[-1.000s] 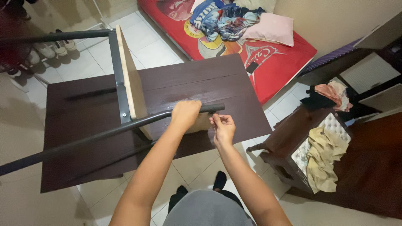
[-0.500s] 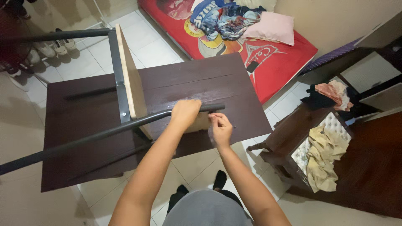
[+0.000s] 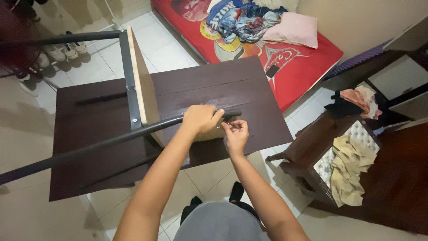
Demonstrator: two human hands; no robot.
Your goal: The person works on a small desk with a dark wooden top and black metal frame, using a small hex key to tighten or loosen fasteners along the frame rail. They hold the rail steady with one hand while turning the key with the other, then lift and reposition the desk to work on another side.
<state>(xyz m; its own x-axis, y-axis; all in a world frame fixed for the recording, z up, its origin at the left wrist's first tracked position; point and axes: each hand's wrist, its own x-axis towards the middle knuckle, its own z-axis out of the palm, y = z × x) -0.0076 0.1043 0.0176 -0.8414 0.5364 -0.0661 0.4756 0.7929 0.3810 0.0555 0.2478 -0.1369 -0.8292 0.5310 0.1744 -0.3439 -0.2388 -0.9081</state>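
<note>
Nearest, the right hand (image 3: 235, 134) pinches something small, too tiny to identify, just beside the end of the black metal bar (image 3: 111, 140). Left hand (image 3: 201, 120) is wrapped around that bar, above the near edge of the dark brown tabletop (image 3: 223, 85). Beyond lies a red mattress (image 3: 307, 60).

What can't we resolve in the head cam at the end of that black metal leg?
- Head view: the item pinched in the right hand is too small and covered by the fingers.
- The left hand wraps the black metal leg, hiding the joint beneath its grip.
- The leg's far end runs off the left edge.
- The underside of the dark brown tabletop facing the floor is hidden.
</note>
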